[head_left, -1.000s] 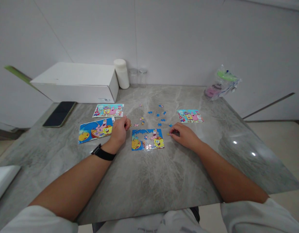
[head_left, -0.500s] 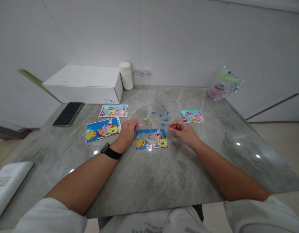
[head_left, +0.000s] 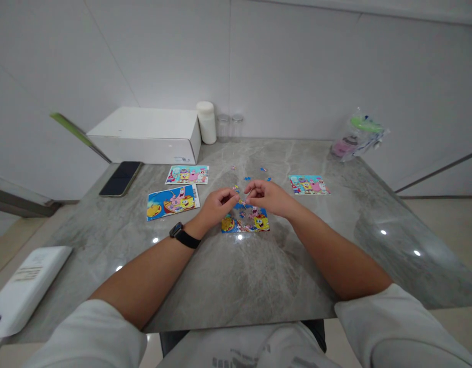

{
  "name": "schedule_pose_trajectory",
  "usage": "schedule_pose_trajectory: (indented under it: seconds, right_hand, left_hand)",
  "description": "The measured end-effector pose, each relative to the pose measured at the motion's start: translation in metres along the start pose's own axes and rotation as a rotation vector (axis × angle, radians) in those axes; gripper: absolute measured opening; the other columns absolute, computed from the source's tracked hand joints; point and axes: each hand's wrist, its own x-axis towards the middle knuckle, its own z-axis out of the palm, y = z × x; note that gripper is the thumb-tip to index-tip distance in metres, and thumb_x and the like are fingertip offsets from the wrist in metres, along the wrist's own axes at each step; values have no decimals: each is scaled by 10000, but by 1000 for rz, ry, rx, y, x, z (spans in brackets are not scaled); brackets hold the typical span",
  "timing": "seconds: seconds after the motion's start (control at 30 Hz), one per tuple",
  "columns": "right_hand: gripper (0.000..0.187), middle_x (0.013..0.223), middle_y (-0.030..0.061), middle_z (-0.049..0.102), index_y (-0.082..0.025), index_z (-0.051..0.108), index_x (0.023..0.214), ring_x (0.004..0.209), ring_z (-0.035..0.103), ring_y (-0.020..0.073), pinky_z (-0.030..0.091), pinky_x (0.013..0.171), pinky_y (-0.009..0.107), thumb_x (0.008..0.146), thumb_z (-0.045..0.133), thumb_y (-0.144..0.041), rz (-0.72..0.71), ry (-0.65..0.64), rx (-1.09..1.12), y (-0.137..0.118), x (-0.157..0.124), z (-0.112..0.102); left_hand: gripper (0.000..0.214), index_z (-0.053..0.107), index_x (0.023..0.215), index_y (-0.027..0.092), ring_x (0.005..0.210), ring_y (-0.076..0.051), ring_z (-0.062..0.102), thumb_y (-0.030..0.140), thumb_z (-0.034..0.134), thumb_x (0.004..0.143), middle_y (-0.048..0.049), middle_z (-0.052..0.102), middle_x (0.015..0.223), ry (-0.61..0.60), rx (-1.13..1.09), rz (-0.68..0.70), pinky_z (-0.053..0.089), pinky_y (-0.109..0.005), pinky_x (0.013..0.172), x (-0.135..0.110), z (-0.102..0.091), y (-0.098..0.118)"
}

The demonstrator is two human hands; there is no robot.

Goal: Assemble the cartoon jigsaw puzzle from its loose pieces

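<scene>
My left hand [head_left: 219, 206] and right hand [head_left: 268, 197] are close together above the far side of the puzzle [head_left: 250, 226], which lies flat on the table [head_left: 251, 276], about midway between the left and right edges and well back from the near edge. My left thumb and forefinger come close together at the tips; whether they pinch a piece I cannot tell. My right fingers are bent, with thumb and forefinger near each other, and again I cannot tell if a piece sits between them, as it is too small to make out. The puzzle has a ragged gap in its middle, and my hands partly cover its far edge. Loose pieces [head_left: 247, 178] are scattered just beyond my hands, toward the table's far edge.

I wear a watch [head_left: 177, 229] on my left wrist. To the left of my left hand lie a blue card [head_left: 170, 203] and, just beyond it, a turquoise card [head_left: 187, 175]; a 2nd card [head_left: 309, 185] in turquoise lies right of my right hand. A phone [head_left: 121, 179] rests by the table's left edge, in front of a white box [head_left: 144, 122] at the far left corner. Beside the box, along the far edge, stand a bottle [head_left: 207, 123] and 2 jars [head_left: 237, 130]. A clear bag [head_left: 356, 139] is at the far right corner, and a white slab [head_left: 32, 286] lies at the near left corner.
</scene>
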Motion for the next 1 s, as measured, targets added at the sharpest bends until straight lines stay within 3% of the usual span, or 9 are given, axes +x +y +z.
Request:
schedule_pose_trajectory:
  seconds: [0.33, 0.7, 1.0]
  right_hand:
    - [359, 725, -33, 764, -219, 640, 972, 598, 705, 145, 558, 570, 250, 687, 854, -266, 80, -144, 119, 16, 0, -8]
    - [346, 748, -22, 755, -188, 683, 980, 623, 683, 125, 533, 592, 227, 683, 857, -227, 81, -125, 207, 17, 3, -7]
    - [337, 719, -37, 743, -187, 684, 962, 605, 672, 113, 512, 575, 211, 668, 844, -222, 69, -112, 209, 15, 2, -5]
  left_hand:
    - [296, 685, 788, 166, 686, -141, 554, 409, 601, 934, -14, 651, 735, -115, 79, 6, 408, -262, 656, -1, 2, 5]
    - [258, 667, 762, 169, 719, -148, 584, 354, 600, 930, -13, 656, 743, -126, 76, 12, 440, -261, 695, -4, 1, 7]
    - [358, 676, 783, 162, 741, -165, 616, 405, 508, 985, -25, 665, 746, -164, 6, 15, 477, -273, 718, -4, -1, 7]
